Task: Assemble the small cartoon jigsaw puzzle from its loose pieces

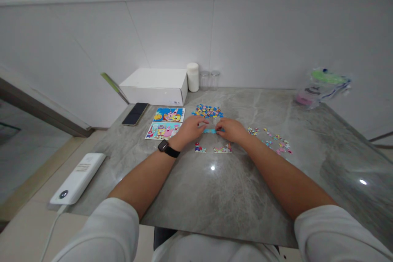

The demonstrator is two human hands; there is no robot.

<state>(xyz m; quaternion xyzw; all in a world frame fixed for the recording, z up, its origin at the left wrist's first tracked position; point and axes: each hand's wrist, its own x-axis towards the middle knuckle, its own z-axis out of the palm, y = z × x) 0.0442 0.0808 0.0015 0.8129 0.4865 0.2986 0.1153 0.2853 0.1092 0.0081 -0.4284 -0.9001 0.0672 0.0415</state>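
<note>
Both hands meet over the middle of the grey marble table (215, 188). My left hand (190, 128), with a black watch on its wrist, and my right hand (231, 129) pinch a short blue strip of joined puzzle pieces (210, 131) between them. Just in front of the hands lie two small joined clusters of pieces (213, 148). A heap of loose blue and yellow pieces (207, 111) sits right behind the hands. More pink and mixed pieces (276, 140) are scattered to the right of my right hand.
Two cartoon picture cards (165, 123) lie left of the hands, with a dark phone (135, 114) beyond them. A white box (156, 85), a white jar (193, 77) and two glass jars (209, 80) stand by the wall. A white power bank (78, 177) rests near the left edge, a plastic bag (322, 86) at far right.
</note>
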